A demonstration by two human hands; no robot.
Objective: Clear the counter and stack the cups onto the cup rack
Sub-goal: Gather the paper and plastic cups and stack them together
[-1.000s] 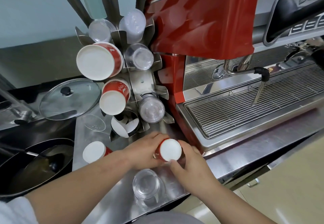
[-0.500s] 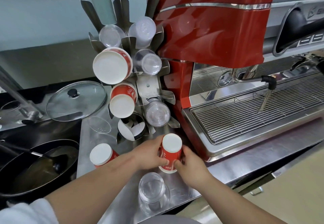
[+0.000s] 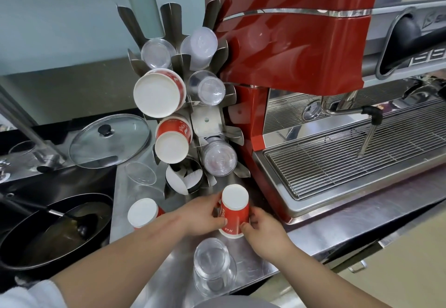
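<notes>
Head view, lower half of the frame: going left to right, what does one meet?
Black pan → upside-down red paper cup on the counter → left hand → red paper cup held by both hands → right hand → espresso machine's drip grate.

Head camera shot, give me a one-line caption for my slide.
Both hands, left and right, hold an upside-down red paper cup on the steel counter below the cup rack.
</notes>
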